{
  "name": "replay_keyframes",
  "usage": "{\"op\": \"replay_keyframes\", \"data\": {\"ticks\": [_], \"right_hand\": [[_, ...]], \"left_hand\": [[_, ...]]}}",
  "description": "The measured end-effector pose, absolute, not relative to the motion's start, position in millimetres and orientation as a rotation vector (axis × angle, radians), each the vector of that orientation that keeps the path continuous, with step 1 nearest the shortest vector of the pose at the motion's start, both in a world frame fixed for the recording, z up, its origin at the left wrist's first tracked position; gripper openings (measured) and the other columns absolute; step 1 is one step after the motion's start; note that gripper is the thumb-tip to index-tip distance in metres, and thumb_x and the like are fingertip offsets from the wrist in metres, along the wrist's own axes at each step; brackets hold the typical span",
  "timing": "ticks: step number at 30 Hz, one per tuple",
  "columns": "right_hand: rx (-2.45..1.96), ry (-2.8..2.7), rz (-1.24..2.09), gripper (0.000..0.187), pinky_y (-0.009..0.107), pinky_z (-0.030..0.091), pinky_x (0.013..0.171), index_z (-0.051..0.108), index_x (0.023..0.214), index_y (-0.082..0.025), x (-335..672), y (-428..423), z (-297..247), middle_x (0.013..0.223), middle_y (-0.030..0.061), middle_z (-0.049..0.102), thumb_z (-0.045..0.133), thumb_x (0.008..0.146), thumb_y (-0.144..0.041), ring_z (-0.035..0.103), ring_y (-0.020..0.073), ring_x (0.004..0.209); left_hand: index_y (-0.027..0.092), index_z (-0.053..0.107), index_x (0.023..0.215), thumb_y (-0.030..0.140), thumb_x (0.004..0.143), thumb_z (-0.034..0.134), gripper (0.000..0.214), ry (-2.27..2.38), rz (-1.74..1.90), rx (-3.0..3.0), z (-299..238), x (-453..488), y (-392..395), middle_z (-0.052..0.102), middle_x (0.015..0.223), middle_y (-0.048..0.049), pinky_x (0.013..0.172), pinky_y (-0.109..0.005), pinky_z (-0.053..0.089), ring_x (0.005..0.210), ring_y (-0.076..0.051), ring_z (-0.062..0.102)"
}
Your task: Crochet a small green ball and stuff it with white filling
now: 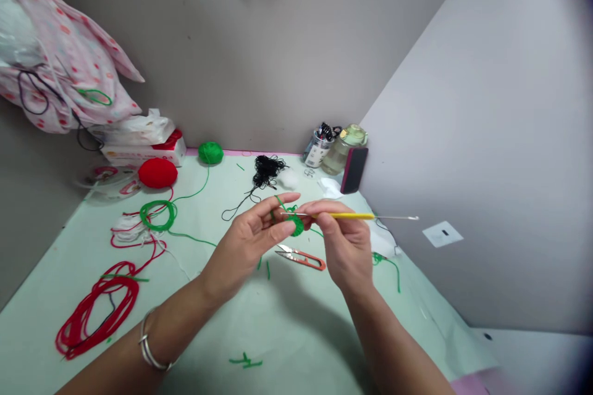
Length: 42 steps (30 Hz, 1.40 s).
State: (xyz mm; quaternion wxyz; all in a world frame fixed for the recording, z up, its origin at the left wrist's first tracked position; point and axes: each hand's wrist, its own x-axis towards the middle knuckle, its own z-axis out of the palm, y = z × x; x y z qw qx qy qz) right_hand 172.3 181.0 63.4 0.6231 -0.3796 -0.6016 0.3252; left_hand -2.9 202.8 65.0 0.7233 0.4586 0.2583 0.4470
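My left hand (252, 237) pinches a small green crochet piece (296, 226) between thumb and fingers, with green yarn looped over the index finger. My right hand (340, 241) grips a yellow-handled crochet hook (356, 216) whose metal tip meets the green piece; its other metal end points right. Both hands hover above the pale green table (287, 321). Orange thread snips (303, 257) lie on the table just below the hands. A green yarn strand runs left to a green coil (158, 215) and a green yarn ball (210, 152) near the wall.
Red yarn loops (99, 311) lie at the front left, a red round piece (157, 173) and a tissue box (152, 149) at the back left. Black thread (266, 171), a jar (319, 147), a bottle (345, 147) and a dark phone (354, 170) stand in the corner. A patterned bag (60, 68) hangs left.
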Motion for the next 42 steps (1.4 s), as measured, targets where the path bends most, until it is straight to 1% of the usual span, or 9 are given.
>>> {"op": "replay_keyframes", "data": {"ticks": [7,15,21,25,28,31,34,40,42], "right_hand": [[-0.751,-1.228,1.009,0.020,0.028,0.055,0.074,0.075,0.095,-0.026,174.9,185.1,65.5,0.091,0.0012,0.076,0.063,0.103,-0.039,0.067,0.0143,0.079],[-0.751,-1.367,0.951,0.022,0.031,0.056,0.077,0.072,0.099,-0.026,180.4,182.1,70.0,0.092,0.0015,0.078,0.055,0.107,-0.035,0.069,0.0154,0.081],[-0.855,-1.689,0.510,0.022,0.038,0.058,0.084,0.070,0.109,-0.025,182.4,172.9,72.1,0.100,0.0047,0.075,0.050,0.107,-0.019,0.072,0.0201,0.095],[-0.765,-1.892,0.117,0.024,0.037,0.057,0.078,0.067,0.115,-0.022,178.1,172.9,70.5,0.099,0.0082,0.076,0.051,0.102,-0.009,0.073,0.0215,0.093],[-0.741,-1.858,0.093,0.023,0.037,0.057,0.075,0.067,0.113,-0.021,175.9,174.4,69.8,0.097,0.0089,0.076,0.050,0.102,-0.009,0.073,0.0214,0.089],[-0.767,-1.801,0.164,0.023,0.037,0.059,0.074,0.067,0.112,-0.022,175.5,175.0,70.7,0.095,0.0076,0.076,0.048,0.104,-0.012,0.073,0.0204,0.086],[-0.780,-1.868,0.040,0.022,0.036,0.059,0.072,0.067,0.111,-0.022,174.4,175.7,70.0,0.095,0.0080,0.076,0.048,0.104,-0.013,0.072,0.0201,0.085],[-0.836,-1.976,-0.637,0.031,0.034,0.062,0.079,0.073,0.115,-0.024,170.8,177.5,56.4,0.101,0.0088,0.076,0.060,0.095,-0.004,0.071,0.0213,0.093],[-0.829,-1.941,-0.596,0.034,0.035,0.062,0.080,0.073,0.118,-0.025,171.1,176.6,54.8,0.104,0.0090,0.076,0.061,0.095,-0.004,0.071,0.0219,0.096]], "left_hand": [[0.034,0.075,0.127,0.029,0.091,0.075,0.036,0.563,0.980,1.070,63.6,-7.8,205.8,0.057,0.096,0.0015,0.097,-0.031,0.047,0.095,-0.015,0.057],[0.034,0.073,0.130,0.027,0.093,0.071,0.038,0.610,0.985,1.186,64.4,-12.2,205.2,0.057,0.095,0.0010,0.094,-0.031,0.046,0.095,-0.016,0.056],[0.030,0.073,0.128,0.030,0.090,0.074,0.038,0.734,1.031,1.285,65.6,-8.9,202.5,0.059,0.093,0.0004,0.096,-0.034,0.048,0.094,-0.017,0.059],[0.027,0.070,0.133,0.028,0.089,0.074,0.044,0.892,1.140,1.375,65.2,-1.8,199.4,0.067,0.099,-0.0022,0.104,-0.037,0.045,0.101,-0.020,0.062],[0.027,0.070,0.133,0.026,0.089,0.072,0.044,0.915,1.161,1.419,66.0,-0.9,198.4,0.070,0.104,-0.0031,0.107,-0.038,0.044,0.106,-0.021,0.063],[0.029,0.073,0.129,0.026,0.089,0.074,0.041,0.897,1.159,1.409,66.1,-2.5,199.5,0.069,0.099,-0.0011,0.108,-0.037,0.043,0.107,-0.020,0.064],[0.029,0.074,0.126,0.027,0.086,0.078,0.040,0.865,1.148,1.299,63.6,-1.7,201.1,0.065,0.092,0.0012,0.103,-0.034,0.045,0.099,-0.018,0.062],[0.026,0.070,0.134,0.036,0.080,0.087,0.057,0.632,0.986,0.862,60.1,3.4,201.3,0.066,0.088,0.0016,0.085,-0.028,0.048,0.086,-0.014,0.060],[0.022,0.073,0.130,0.038,0.078,0.088,0.056,0.561,0.902,0.738,61.4,2.0,203.2,0.068,0.085,0.0005,0.083,-0.027,0.048,0.083,-0.014,0.060]]}}
